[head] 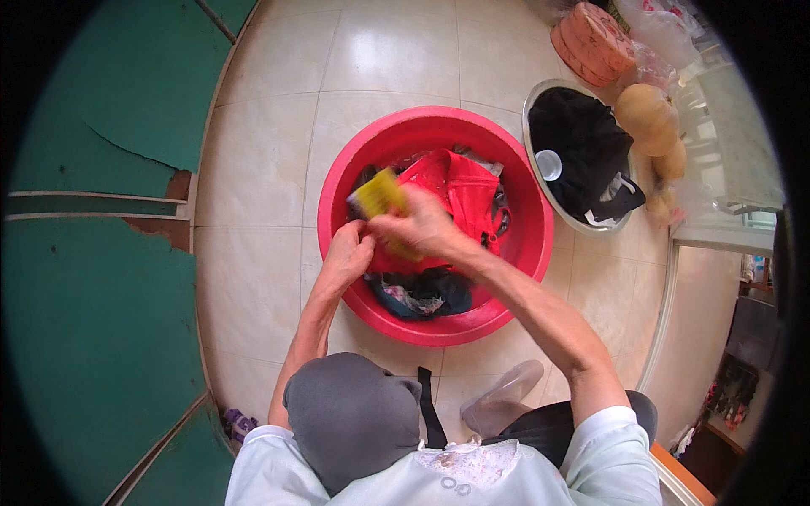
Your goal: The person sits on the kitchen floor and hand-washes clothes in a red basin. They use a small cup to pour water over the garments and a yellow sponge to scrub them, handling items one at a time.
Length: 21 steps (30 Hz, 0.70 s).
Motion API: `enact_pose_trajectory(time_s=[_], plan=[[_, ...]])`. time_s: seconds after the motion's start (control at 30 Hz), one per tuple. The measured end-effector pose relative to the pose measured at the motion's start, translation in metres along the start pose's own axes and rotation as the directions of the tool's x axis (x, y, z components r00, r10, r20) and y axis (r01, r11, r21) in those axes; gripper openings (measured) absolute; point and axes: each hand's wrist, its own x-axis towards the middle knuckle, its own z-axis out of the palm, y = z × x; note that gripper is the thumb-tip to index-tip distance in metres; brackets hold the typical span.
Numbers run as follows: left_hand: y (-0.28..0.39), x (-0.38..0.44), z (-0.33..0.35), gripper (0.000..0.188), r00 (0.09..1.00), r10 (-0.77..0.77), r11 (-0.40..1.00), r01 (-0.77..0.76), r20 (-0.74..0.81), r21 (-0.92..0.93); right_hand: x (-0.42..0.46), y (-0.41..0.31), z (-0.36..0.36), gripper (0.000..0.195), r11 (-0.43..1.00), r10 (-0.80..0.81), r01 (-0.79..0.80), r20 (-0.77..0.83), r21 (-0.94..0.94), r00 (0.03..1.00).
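Observation:
A red plastic basin [435,336] stands on the floor before me with wet clothes inside. On top lies a bright red garment [471,186] with a seam or zip along it. My right hand [417,221] grips a yellow scrubber [380,193] over the garment's left part. The scrubber is blurred, so its exact kind cannot be told. At the basin's left side, my left hand [349,253] has its fingers closed on the edge of the red garment, partly hidden by the right hand. Dark clothes [424,294] lie at the near side of the basin.
An oval pale tub [526,120] of black clothes [569,139], with a small white cup [548,165] on them, stands close right of the basin. Pumpkins [647,120], plastic bags [661,28] and a round pink box [591,43] are beyond. A green door [95,316] stands left.

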Motion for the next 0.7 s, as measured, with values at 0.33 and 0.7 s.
enact_pose_trajectory(time_s=[0.33, 0.7], plan=[[0.006, -0.014, 0.004, 0.030, 0.999, -0.028, 0.999, 0.029, 0.025, -0.041, 0.001, -0.003, -0.030, 0.043, 0.977, 0.100, -0.115, -0.092, -0.177, 0.991], [0.026, -0.038, -0.008, 0.030, 0.994, -0.025, 0.987, 0.007, 0.107, 0.162, 0.001, 0.045, -0.102, 0.041, 0.791, 0.141, -0.151, -0.064, -0.593, 0.988]])
